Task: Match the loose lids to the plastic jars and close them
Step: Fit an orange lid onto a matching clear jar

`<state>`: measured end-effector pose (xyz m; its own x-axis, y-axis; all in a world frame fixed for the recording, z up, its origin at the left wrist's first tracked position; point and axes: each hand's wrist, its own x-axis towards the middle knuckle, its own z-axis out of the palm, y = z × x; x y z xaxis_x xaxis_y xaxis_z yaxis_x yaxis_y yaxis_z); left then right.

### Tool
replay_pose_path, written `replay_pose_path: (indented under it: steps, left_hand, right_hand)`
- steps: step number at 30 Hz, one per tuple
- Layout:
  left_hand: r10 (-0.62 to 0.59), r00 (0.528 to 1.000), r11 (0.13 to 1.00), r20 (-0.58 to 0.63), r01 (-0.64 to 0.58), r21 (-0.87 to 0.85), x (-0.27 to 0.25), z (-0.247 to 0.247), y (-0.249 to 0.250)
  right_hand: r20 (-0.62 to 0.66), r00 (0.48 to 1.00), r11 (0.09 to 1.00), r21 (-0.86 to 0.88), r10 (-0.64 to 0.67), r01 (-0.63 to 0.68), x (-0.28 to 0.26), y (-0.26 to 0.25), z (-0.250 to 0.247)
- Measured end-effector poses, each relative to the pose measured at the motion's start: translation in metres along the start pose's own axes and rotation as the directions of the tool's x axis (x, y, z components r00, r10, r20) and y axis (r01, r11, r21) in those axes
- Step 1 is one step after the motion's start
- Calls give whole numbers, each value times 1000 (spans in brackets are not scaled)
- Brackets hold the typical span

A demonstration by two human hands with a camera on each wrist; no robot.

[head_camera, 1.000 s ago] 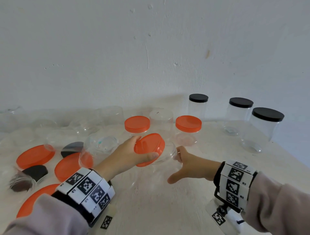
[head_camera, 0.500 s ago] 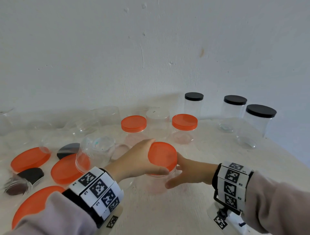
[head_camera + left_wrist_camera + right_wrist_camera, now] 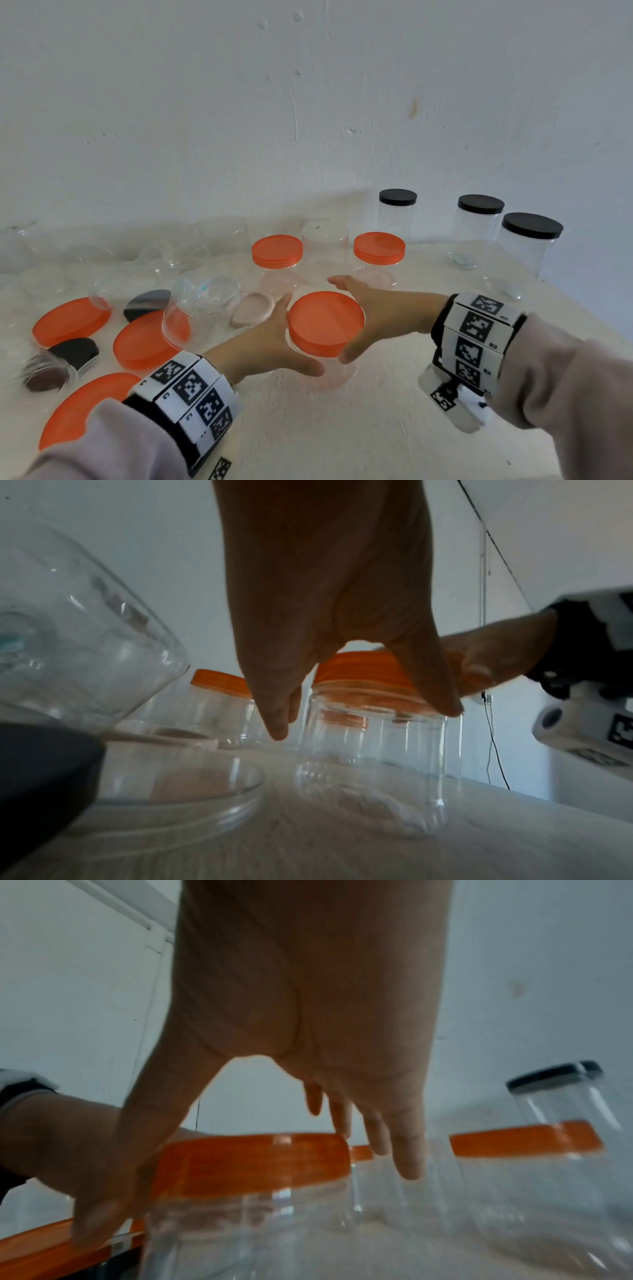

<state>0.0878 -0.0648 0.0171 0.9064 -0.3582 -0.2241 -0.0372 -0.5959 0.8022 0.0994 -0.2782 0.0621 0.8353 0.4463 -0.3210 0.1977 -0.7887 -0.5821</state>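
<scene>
An orange lid point(image 3: 325, 322) sits flat on a clear plastic jar point(image 3: 329, 371) standing at the table's middle. My left hand point(image 3: 274, 339) flanks the lid from the left. Its thumb point(image 3: 441, 702) touches the lid's point(image 3: 363, 669) rim and its straight fingers point(image 3: 277, 723) point down beside the jar point(image 3: 373, 764). My right hand point(image 3: 380, 311) flanks it from the right. Straight fingers point(image 3: 404, 1156) reach past the lid point(image 3: 253, 1161), with the thumb point(image 3: 99, 1213) against the near side of the jar point(image 3: 274, 1231).
Two orange-lidded jars point(image 3: 277, 253) point(image 3: 378, 248) stand just behind, and three black-lidded jars point(image 3: 480, 204) at the back right. On the left lie loose orange lids point(image 3: 70, 320) point(image 3: 144, 341), black lids point(image 3: 147, 303), an overturned clear jar point(image 3: 202, 308) and a clear lid point(image 3: 251, 306).
My left hand brought the orange lid down from a tilt onto the jar. Its fingers then slid off the top to the lid's left side. My right hand has spread around the jar.
</scene>
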Motion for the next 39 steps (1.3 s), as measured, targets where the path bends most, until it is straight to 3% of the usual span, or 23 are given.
replay_pose_path:
  steps: [5, 14, 22, 29, 36, 39]
  left_hand:
    - [35, 998, 997, 52, -31, -75, 3, 7, -5]
    - [49, 999, 995, 2, -49, -83, 7, 5, -11]
    - [54, 998, 995, -19, -55, -82, 7, 5, -15]
    - [65, 998, 994, -9, -65, -87, 8, 5, -16]
    - [57, 998, 996, -9, -57, -74, 8, 5, -16]
    - [60, 998, 994, -6, -60, -92, 8, 5, -17]
  right_hand:
    - [126, 992, 947, -317, -10, 50, 9, -35, -10]
    - [177, 982, 827, -561, 71, 42, 18, -57, -17]
    - [37, 990, 796, -599, 136, -87, 18, -56, -6]
    - [191, 974, 792, -611, 124, 19, 19, -64, -18]
    - [68, 988, 779, -623, 137, -66, 21, -61, -7]
    - [90, 982, 762, -644, 166, -70, 21, -62, -10]
